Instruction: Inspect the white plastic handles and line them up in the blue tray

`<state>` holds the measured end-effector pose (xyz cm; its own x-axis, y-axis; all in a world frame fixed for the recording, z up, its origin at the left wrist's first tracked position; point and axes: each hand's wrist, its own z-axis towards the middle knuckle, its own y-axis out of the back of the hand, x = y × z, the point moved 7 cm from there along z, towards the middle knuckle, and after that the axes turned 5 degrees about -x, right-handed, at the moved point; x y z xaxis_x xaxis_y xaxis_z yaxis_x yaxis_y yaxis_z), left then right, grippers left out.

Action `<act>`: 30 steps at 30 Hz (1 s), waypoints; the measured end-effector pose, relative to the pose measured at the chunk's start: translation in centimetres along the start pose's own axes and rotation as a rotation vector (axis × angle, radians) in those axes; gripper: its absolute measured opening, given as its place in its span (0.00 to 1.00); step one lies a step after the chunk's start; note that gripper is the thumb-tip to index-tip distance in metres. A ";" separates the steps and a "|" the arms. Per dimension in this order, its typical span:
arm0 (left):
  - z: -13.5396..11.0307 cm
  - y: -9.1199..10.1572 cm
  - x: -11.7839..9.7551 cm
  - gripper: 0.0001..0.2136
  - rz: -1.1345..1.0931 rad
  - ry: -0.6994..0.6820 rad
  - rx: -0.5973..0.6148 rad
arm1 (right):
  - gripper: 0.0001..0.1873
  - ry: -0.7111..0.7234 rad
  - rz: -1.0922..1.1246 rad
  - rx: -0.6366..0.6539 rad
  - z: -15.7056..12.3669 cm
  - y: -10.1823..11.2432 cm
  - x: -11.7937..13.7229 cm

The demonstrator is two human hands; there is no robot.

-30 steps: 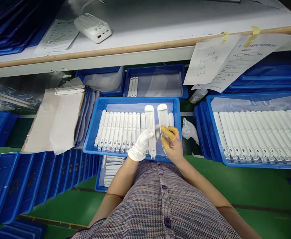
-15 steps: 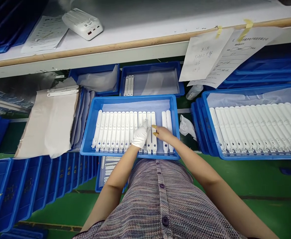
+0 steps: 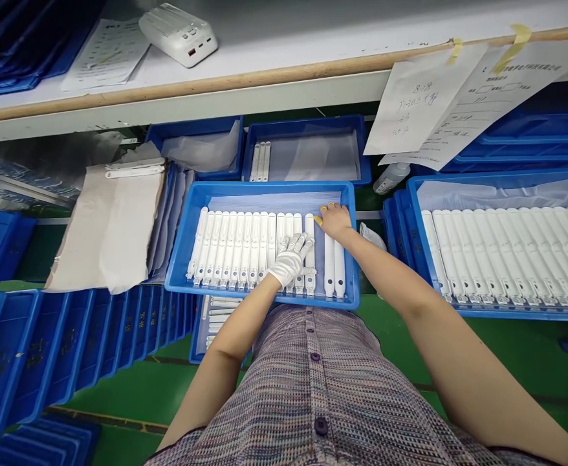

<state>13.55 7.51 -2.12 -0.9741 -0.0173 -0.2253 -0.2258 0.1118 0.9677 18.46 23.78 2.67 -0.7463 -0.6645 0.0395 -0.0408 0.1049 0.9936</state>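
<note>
A blue plastic tray (image 3: 264,188) sits in front of me, holding a tight row of long white plastic strips (image 3: 230,249) side by side. My left hand (image 3: 291,260), in a white glove, lies spread over the right part of that row, holding nothing. My right hand (image 3: 333,220), with yellow finger cots, is at the far end of two separate white strips (image 3: 334,266), its fingertips at their upper ends and apart. The strips under my left hand are partly hidden.
A larger blue tray (image 3: 413,259) of white strips lies to the right. Behind stands a blue tray (image 3: 303,129) with several strips. To the left are a beige cloth (image 3: 114,226) and stacked blue trays (image 3: 70,343). Papers (image 3: 424,97) hang from the shelf edge.
The two held strips are now down in the tray's row. My right hand has moved from the strips' near part to the tray's far end, and my left hand lies flat on the row.
</note>
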 end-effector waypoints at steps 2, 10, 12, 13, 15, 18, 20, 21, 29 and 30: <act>0.1 -0.1 0.0 0.43 -0.013 0.004 0.006 | 0.31 -0.002 -0.017 0.016 0.3 0.0 -0.1; 0.4 0.3 0.4 0.37 -0.068 0.029 -0.050 | 0.32 0.050 0.021 0.093 2.4 2.4 -0.7; 0.4 1.8 0.0 0.34 -0.178 0.096 -0.172 | 0.32 0.063 0.047 0.044 1.7 4.2 -0.6; 0.2 2.6 -0.4 0.34 -0.300 0.133 -0.254 | 0.32 0.070 0.065 0.004 1.0 5.2 -0.6; -0.1 3.4 -1.7 0.34 -0.712 0.192 -0.346 | 0.31 0.104 0.194 -0.124 -1.0 7.4 -0.2; -0.3 1.8 -5.5 0.30 -1.373 0.221 -0.103 | 0.26 0.129 0.748 -0.338 -4.9 9.3 -0.4; -0.9 0.6 -7.5 0.27 -1.561 0.237 0.076 | 0.22 0.062 1.208 -0.332 -7.5 8.0 -1.0; -1.2 0.2 -7.9 0.27 -1.587 0.244 0.109 | 0.21 0.017 1.375 -0.277 -8.7 6.6 -1.1; -1.1 0.7 -6.2 0.29 -1.773 0.288 -0.008 | 0.24 -0.235 1.565 -0.141 -14.7 -1.2 -0.4; -1.2 1.5 -5.6 0.29 -1.808 0.307 -0.090 | 0.24 -0.261 1.615 -0.198 -14.8 -0.6 -0.5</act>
<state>18.67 6.62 0.69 0.4685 -0.2025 -0.8599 -0.8665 -0.2951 -0.4026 28.74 13.09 3.57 -0.0158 0.1684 0.9856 0.9068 0.4177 -0.0568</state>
